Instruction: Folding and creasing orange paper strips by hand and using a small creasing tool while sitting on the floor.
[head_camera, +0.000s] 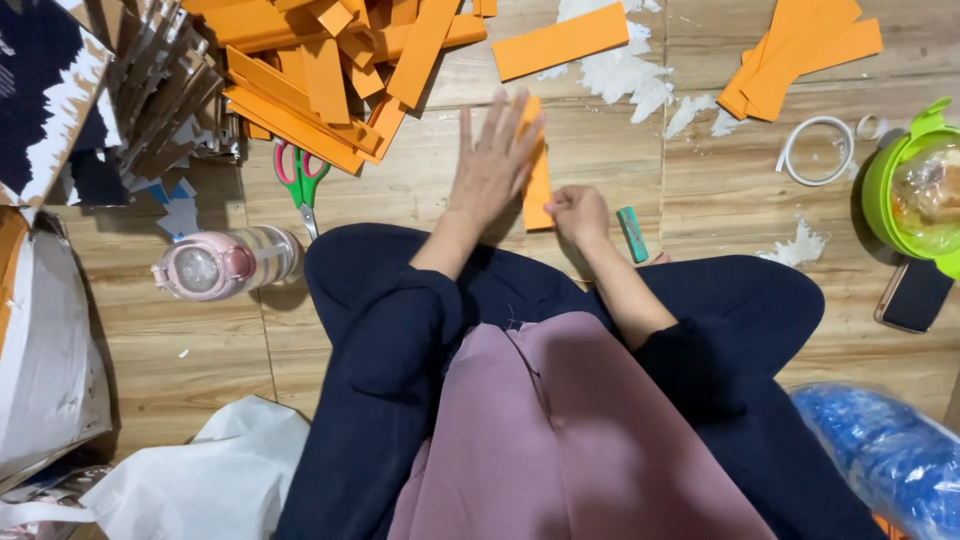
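Observation:
I sit cross-legged on a wooden floor. My left hand (494, 160) lies flat, fingers spread, pressing on an orange paper strip (538, 190) that lies lengthwise on the floor in front of my knees. My right hand (578, 212) pinches the near end of the same strip with closed fingers. A teal glue stick (632, 234) lies on the floor just right of my right hand.
A big heap of orange strips (320, 70) lies at the back left, smaller stacks (795, 55) at the back right. Scissors (300, 180), a pink bottle (225, 264), a tape ring (815, 150), a green bowl (905, 190), a phone (915, 295) and cardboard stacks (160, 90) surround me.

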